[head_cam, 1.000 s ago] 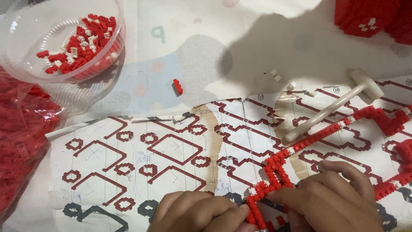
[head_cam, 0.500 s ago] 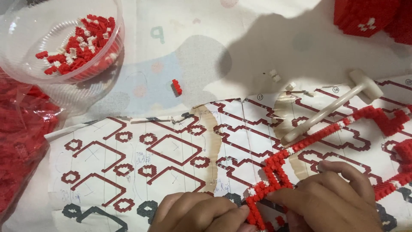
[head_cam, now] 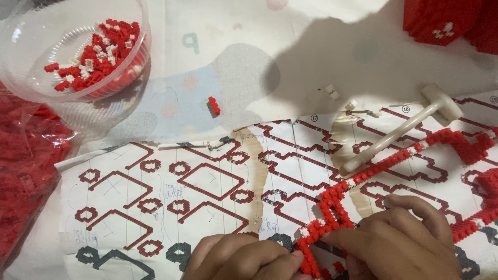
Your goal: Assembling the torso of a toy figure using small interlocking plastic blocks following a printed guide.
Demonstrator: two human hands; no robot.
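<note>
hands: left hand [head_cam: 244, 257] and right hand [head_cam: 399, 236] both pinch the red brick chain [head_cam: 337, 207], bottom edge
around: white tool [head_cam: 402, 129], lone brick [head_cam: 213, 105], bowl [head_cam: 21, 88], pattern sheet [head_cam: 171, 192]
change: nothing's really moved

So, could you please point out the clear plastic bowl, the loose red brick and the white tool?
clear plastic bowl [head_cam: 31, 88]: head view, bare near rim.
loose red brick [head_cam: 213, 106]: head view, its middle.
white tool [head_cam: 402, 132]: head view, mid-handle.
</note>
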